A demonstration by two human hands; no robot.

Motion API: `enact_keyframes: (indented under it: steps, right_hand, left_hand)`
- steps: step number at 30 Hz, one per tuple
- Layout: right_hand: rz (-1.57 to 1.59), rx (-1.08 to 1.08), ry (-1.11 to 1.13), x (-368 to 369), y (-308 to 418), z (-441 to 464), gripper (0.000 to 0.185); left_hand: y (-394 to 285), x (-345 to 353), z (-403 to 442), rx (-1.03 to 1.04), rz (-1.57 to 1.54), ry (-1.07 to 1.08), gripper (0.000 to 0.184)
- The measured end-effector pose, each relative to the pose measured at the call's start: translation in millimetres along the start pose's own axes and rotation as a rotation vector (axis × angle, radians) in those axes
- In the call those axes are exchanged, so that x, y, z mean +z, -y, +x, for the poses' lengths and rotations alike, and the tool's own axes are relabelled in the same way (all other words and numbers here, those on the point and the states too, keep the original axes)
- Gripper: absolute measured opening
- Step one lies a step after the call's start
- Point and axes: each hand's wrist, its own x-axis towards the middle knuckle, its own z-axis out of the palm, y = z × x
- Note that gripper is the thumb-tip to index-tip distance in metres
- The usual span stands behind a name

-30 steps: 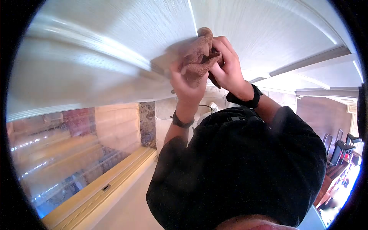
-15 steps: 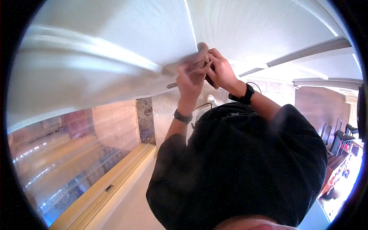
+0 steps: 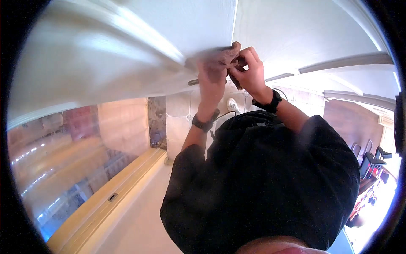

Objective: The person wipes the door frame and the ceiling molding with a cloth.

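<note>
A crumpled brown cloth (image 3: 228,57) is bunched against a white panelled door (image 3: 186,25), beside the thin vertical line where two panel sections meet. My left hand (image 3: 212,80) is closed on the left part of the cloth, its fingers partly hidden and blurred. With thumb and fingers pinched together, my right hand (image 3: 252,72) grips the cloth's right side, and a darker fold hangs below. Just left of my left wrist, a metal door handle (image 3: 193,82) sticks out from the door.
Below the hands lies a tiled floor (image 3: 177,110), with a white shoe (image 3: 232,105) on it. A wooden sliding window or door frame (image 3: 105,199) with glass runs along the lower left. Dark chairs (image 3: 372,163) stand at the far right.
My view has shifted slightly. Both hands and the cloth have moved a little up and right in the picture, and my left hand lies flatter over the cloth.
</note>
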Motion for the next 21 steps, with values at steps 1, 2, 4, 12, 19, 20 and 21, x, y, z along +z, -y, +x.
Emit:
enact_keyframes:
  steps: [1, 2, 4, 12, 19, 20, 21]
  right_hand:
    - [0.004, -0.007, -0.003, 1, -1, -1, 0.026]
    - [0.009, -0.013, -0.007, 2, -3, -2, 0.027]
    - [-0.019, -0.005, 0.007, 6, -9, -6, 0.030]
    - [-0.134, -0.167, 0.198, 28, -9, -23, 0.030]
    - [-0.076, -0.163, 0.254, 37, -14, -26, 0.023]
    - [-0.065, -0.157, 0.256, 38, -14, -26, 0.023]
    - [-0.056, -0.153, 0.255, 39, -15, -27, 0.023]
  left_hand:
    - [-2, -1, -1, -0.022, -0.017, 0.001, 0.037]
    - [-5, -1, 0, -0.043, -0.035, 0.002, 0.038]
    - [-7, -3, -2, -0.085, -0.050, -0.020, 0.039]
    - [-3, -25, -10, -0.302, -0.052, -0.172, 0.037]
    - [0, -31, -18, -0.423, 0.037, -0.273, 0.036]
    - [2, -30, -18, -0.405, 0.019, -0.283, 0.036]
    - [3, -27, -16, -0.386, 0.001, -0.290, 0.036]
